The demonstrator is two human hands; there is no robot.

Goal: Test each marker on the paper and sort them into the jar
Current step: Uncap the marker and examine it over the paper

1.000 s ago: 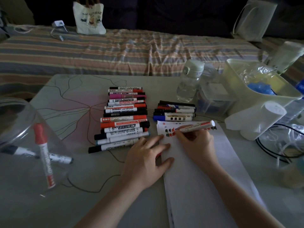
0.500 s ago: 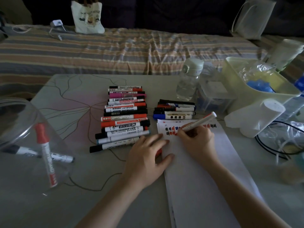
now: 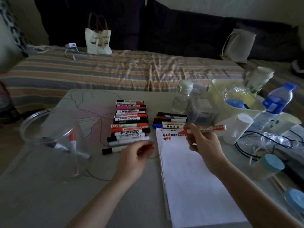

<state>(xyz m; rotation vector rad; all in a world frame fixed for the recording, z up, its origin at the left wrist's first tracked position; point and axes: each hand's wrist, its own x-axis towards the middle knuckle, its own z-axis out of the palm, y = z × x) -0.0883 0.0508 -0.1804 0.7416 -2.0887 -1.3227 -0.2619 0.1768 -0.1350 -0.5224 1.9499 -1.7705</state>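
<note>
Centre-right of the frame, our right hand (image 3: 203, 142) pinches the red marker (image 3: 206, 129), uncapped, lifted off the paper (image 3: 194, 178); long axis runs near level, tip pointing left, tail toward the right edge. Left of that tip, low and centre, our left hand (image 3: 133, 160) holds the red cap (image 3: 150, 147) in curled fingers, blurred, so we judge recapping comes next: cap lies left and slightly below the tip, left hand nearer it. Test marks sit along the paper's top edge. Jar (image 3: 54, 134) stands at left, well apart, two markers inside, on the left hand's side. Untested marker row (image 3: 130, 122) lies between jar and paper
</note>
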